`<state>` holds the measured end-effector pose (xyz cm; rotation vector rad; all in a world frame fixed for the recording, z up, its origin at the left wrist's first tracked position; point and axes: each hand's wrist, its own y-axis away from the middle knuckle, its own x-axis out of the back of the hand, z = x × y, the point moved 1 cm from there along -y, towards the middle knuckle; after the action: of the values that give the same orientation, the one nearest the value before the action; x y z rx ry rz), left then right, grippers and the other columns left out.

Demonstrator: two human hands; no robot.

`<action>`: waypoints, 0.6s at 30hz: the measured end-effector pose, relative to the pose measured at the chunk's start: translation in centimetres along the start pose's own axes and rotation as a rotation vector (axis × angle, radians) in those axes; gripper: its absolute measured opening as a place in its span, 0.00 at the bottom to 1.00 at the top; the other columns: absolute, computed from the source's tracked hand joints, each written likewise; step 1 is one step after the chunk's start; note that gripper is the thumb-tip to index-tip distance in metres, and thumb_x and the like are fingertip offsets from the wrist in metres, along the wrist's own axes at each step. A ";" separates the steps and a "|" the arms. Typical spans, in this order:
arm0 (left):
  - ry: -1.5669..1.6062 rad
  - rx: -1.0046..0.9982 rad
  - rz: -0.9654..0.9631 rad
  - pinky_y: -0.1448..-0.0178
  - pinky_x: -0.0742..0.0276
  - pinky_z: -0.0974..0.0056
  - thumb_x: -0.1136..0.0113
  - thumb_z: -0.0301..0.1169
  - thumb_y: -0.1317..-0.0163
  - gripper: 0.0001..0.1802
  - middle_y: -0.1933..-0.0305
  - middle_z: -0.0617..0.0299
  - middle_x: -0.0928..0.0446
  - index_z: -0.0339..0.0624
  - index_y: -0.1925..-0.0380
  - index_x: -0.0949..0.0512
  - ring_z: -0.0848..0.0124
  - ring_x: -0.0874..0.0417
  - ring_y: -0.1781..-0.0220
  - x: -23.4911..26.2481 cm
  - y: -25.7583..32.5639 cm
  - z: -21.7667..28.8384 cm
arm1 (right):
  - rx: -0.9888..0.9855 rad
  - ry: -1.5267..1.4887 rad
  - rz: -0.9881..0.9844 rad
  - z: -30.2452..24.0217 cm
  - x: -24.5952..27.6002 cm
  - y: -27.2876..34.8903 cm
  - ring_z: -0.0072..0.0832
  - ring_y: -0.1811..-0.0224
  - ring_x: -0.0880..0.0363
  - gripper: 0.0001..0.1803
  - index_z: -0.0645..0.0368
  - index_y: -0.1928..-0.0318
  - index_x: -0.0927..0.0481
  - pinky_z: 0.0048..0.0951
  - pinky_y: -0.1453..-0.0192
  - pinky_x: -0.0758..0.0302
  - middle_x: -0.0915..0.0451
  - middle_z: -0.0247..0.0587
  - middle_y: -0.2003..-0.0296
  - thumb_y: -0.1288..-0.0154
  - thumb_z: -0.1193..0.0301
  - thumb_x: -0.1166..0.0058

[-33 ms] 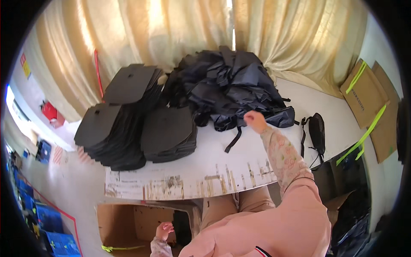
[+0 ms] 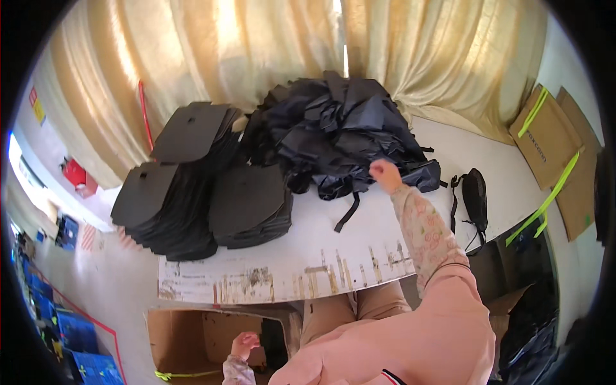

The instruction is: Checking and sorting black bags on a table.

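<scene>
Over the near right part of the black fabric pile (image 2: 340,128), reaches with the right hand (image 2: 385,175), very slightly farther onto the folds than an instant ago; otherwise shows almost no change, bar a slight tilt of the view. Seems, as a judgement, only to carry on the same reach, without anything drawn clear of the pile yet. Bends the right fingers, with tips touching or just above the pile's dark cloth; cannot tell from this angle whether pinching a fold or merely resting on it. Has cloth directly beneath and beyond those fingertips, plus a loose black strap (image 2: 350,213) at the pile's near edge. Well below the pile, to its left, holds the left hand (image 2: 244,345) over an open cardboard box (image 2: 176,333), fingers curled; cannot tell whether gripping. Left of the pile, leaves stacked black panels (image 2: 250,196) untouched.
</scene>
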<state>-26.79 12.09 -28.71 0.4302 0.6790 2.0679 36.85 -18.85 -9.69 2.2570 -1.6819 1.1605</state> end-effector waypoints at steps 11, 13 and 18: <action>-0.155 -0.367 -0.476 0.48 0.23 0.67 0.43 0.26 0.34 0.15 0.58 0.58 0.20 0.35 0.48 0.26 0.73 0.19 0.55 -20.1 -1.3 26.2 | -0.056 -0.032 0.247 1.4 1.9 -4.0 0.45 0.65 0.20 0.06 0.58 0.67 0.22 0.39 0.59 0.24 0.20 0.48 0.69 0.43 0.72 0.39; -0.101 -0.360 -0.467 0.47 0.23 0.67 0.43 0.26 0.33 0.17 0.54 0.58 0.21 0.35 0.45 0.28 0.72 0.20 0.55 -24.9 -3.4 28.0 | 0.112 -0.217 0.197 -1.9 1.1 0.9 0.37 0.71 0.22 0.04 0.58 0.69 0.23 0.34 0.64 0.25 0.22 0.44 0.74 0.42 0.75 0.41; 0.063 -0.404 -0.415 0.44 0.24 0.62 0.48 0.35 0.30 0.21 0.48 0.55 0.24 0.37 0.41 0.32 0.68 0.20 0.52 -35.8 -9.0 31.8 | 0.018 -0.556 -0.298 -5.9 0.3 13.8 0.29 0.69 0.23 0.03 0.60 0.67 0.22 0.28 0.63 0.25 0.23 0.41 0.72 0.38 0.75 0.41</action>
<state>15.47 -4.22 -10.80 -0.0097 0.3346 1.7638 22.12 -21.56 -10.14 2.8969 -1.3875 0.5133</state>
